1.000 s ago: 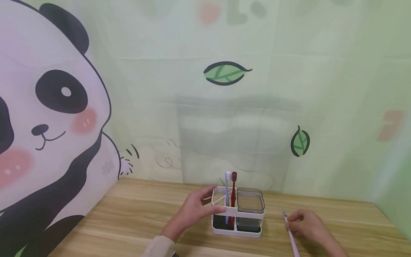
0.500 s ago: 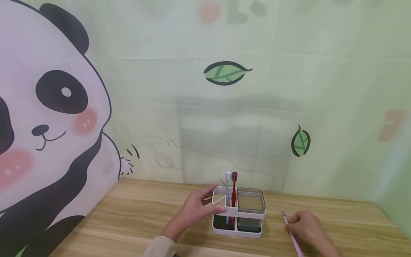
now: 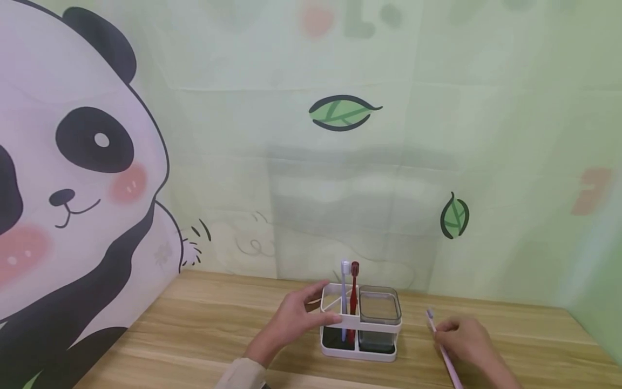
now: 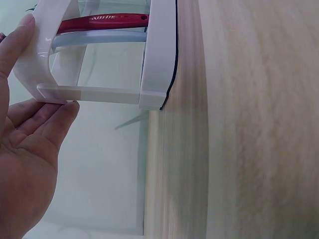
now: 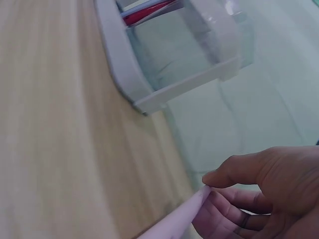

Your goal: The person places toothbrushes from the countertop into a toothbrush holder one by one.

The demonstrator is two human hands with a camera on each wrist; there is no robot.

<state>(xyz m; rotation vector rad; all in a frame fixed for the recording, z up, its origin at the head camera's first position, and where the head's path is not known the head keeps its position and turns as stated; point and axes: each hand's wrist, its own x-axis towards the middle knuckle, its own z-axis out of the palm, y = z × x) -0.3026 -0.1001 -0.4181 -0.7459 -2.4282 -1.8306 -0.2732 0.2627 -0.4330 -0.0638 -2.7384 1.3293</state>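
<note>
A white toothbrush holder (image 3: 380, 327) stands on the wooden table. My left hand (image 3: 296, 316) grips its upper left rim, thumb in front and fingers behind; the left wrist view shows the fingertips at a corner of the frame (image 4: 89, 94). Upright in the holder's left half are a pale purple toothbrush (image 3: 344, 294) and a red toothbrush (image 3: 353, 297). The right half has a clear, smoky cup (image 3: 376, 339). To the right of the holder, my right hand (image 3: 464, 337) pinches a pink toothbrush (image 3: 449, 367) between thumb and fingers, head pointing away from me. Whether it touches the table I cannot tell.
The wooden table (image 3: 194, 324) ends at a pale green cloth backdrop (image 3: 218, 135) printed with leaves and, at the left, a large panda (image 3: 87, 216). Another cloth wall (image 3: 602, 259) borders the table's right side.
The pink toothbrush's head has shifted slightly farther from me and sticks out more beyond my right fingers. My left hand and the holder stay in place.
</note>
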